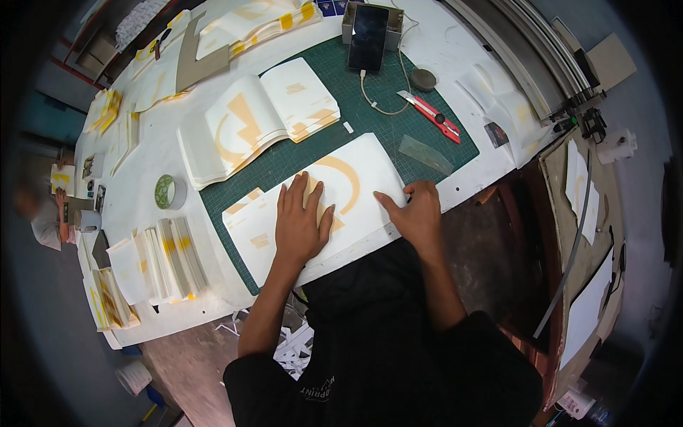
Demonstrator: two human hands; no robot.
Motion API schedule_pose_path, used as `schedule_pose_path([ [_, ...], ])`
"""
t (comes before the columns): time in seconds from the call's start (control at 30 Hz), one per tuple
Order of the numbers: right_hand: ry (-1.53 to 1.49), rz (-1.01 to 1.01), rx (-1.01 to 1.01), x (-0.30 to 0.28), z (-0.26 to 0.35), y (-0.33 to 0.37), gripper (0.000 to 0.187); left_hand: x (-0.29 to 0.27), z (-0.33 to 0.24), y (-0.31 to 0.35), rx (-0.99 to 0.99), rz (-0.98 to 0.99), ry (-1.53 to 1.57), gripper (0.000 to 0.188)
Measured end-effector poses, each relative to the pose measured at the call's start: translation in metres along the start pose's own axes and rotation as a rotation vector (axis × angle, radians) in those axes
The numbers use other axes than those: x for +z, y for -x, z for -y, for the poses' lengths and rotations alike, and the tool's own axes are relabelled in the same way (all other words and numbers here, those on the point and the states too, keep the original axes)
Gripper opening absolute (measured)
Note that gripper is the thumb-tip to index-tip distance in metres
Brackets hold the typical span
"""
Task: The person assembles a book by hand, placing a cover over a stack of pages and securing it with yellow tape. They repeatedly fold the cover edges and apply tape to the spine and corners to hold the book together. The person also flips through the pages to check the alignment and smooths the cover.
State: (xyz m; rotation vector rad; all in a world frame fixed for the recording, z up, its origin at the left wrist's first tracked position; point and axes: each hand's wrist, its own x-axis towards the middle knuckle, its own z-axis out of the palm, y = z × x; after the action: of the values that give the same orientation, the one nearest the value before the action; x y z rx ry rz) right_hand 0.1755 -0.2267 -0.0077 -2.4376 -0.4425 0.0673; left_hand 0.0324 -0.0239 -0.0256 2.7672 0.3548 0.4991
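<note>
A white printed sheet [284, 206] with a yellow-orange curved pattern lies on the green cutting mat [398, 107], close to the table's front edge. My left hand [302, 220] rests flat on it, fingers spread. At the sheet's right end is my right hand [416, 212], its thumb and forefinger apart at the edge; I see nothing held in it. Beyond the sheet, a stack of similar printed sheets [245, 117] lies spread like an opened book. A red utility knife [435, 118] and a clear plastic strip [425, 156] lie on the mat to the right.
A phone [368, 35] leans on a box at the back, cable attached, near a small round tin [424, 78]. Left are a roll of green tape [170, 192] and folded paper stacks [171, 260]. A long metal machine [519, 57] borders the right. Another person [46, 213] works far left.
</note>
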Motion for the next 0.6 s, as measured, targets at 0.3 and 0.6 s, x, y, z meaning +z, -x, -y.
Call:
schedule_pose_path([
  [0.3,-0.072,-0.068,-0.092,0.004,0.017,0.008,0.057,-0.002,0.000,0.000,-0.001,0.021,0.001,0.052],
  [0.6,0.118,-0.070,-0.073,0.011,0.015,0.004,0.069,0.000,0.000,0.000,0.003,0.010,-0.002,0.051],
])
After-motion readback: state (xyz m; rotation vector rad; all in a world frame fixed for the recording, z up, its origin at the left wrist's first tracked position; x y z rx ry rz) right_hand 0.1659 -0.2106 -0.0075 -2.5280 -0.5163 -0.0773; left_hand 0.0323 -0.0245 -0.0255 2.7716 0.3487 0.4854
